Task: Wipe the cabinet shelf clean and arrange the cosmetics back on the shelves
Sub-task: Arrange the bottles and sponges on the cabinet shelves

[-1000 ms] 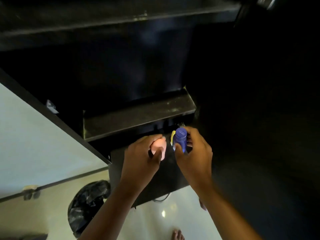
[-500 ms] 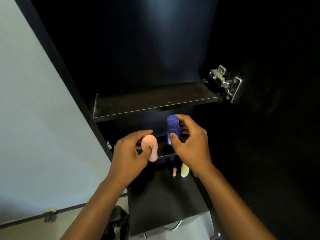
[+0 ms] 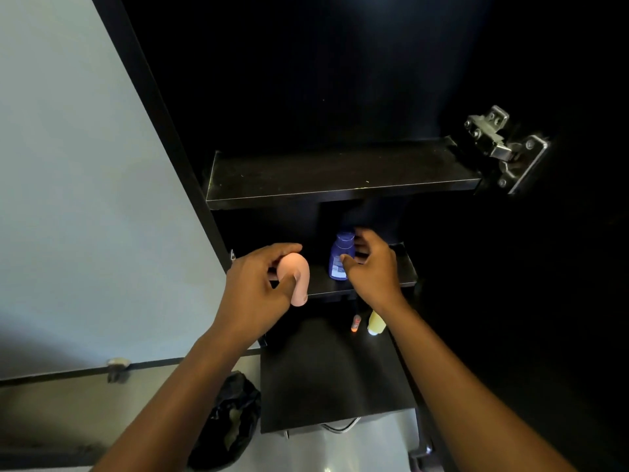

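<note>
Inside a dark cabinet, a blue bottle (image 3: 338, 257) with a blue cap stands upright on the narrow middle shelf (image 3: 405, 270). My right hand (image 3: 374, 270) is beside it with fingers spread. Its thumb is against the bottle's side and its fingers are off to the right. My left hand (image 3: 258, 287) grips a pale pink tube (image 3: 299, 277) in front of the shelf's left part. The upper shelf (image 3: 340, 175) is bare and speckled with dust. Below, a yellow bottle (image 3: 375, 323) and a small orange stick (image 3: 355, 324) sit at the back of the lower shelf (image 3: 326, 369).
A metal door hinge (image 3: 503, 148) sticks out at the upper shelf's right end. A pale panel (image 3: 85, 199) runs along the cabinet's left side. A black plastic bag (image 3: 231, 420) lies on the floor at the lower left.
The blue bottle went from held in the air to standing on the middle shelf, and my right hand's fingers have loosened from it. My left hand still holds the pink tube.
</note>
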A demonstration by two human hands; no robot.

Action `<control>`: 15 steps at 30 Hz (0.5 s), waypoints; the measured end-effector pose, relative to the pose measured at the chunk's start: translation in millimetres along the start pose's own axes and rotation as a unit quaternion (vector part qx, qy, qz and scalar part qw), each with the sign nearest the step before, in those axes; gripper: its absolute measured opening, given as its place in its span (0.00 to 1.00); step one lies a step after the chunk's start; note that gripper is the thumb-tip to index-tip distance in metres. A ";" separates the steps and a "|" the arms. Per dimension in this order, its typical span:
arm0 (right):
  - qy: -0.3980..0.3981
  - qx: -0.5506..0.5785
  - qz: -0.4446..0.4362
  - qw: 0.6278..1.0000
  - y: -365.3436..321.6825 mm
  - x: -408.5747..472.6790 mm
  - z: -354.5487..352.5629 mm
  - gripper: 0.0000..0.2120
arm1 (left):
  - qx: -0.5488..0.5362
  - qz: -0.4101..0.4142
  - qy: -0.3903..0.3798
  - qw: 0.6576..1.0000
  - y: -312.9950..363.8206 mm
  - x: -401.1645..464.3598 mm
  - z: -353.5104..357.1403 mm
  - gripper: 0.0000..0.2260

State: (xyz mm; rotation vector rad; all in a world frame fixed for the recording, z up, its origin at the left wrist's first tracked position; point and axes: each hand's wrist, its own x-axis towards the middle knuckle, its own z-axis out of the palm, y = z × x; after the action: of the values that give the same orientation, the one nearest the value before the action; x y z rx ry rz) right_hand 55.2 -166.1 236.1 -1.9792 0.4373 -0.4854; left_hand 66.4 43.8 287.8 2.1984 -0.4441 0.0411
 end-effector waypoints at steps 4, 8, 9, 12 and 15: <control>-0.008 0.008 0.027 1.000 1.3 15.1 4.1 0.25 | -0.004 -0.004 0.003 1.000 0.8 4.8 2.1 0.20; -0.017 0.018 0.026 0.999 3.9 15.4 3.1 0.26 | -0.001 -0.006 0.003 1.000 5.2 8.7 1.7 0.20; -0.017 0.020 0.025 0.999 3.7 13.2 1.4 0.27 | 0.000 -0.005 0.003 1.000 7.2 9.0 1.1 0.20; -0.010 0.030 0.011 0.999 0.5 6.1 -8.1 0.31 | 0.000 0.005 0.003 1.000 13.7 8.4 -2.3 0.19; 0.010 0.013 -0.016 1.000 -7.2 -6.9 -23.3 0.31 | -0.015 0.018 -0.006 1.000 22.8 4.0 -9.1 0.19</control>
State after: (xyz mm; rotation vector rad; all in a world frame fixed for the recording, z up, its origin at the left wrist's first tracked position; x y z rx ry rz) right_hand 38.1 -177.1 251.2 -1.9608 0.4113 -0.5292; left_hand 63.8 36.8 311.6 2.1631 -0.4873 0.0397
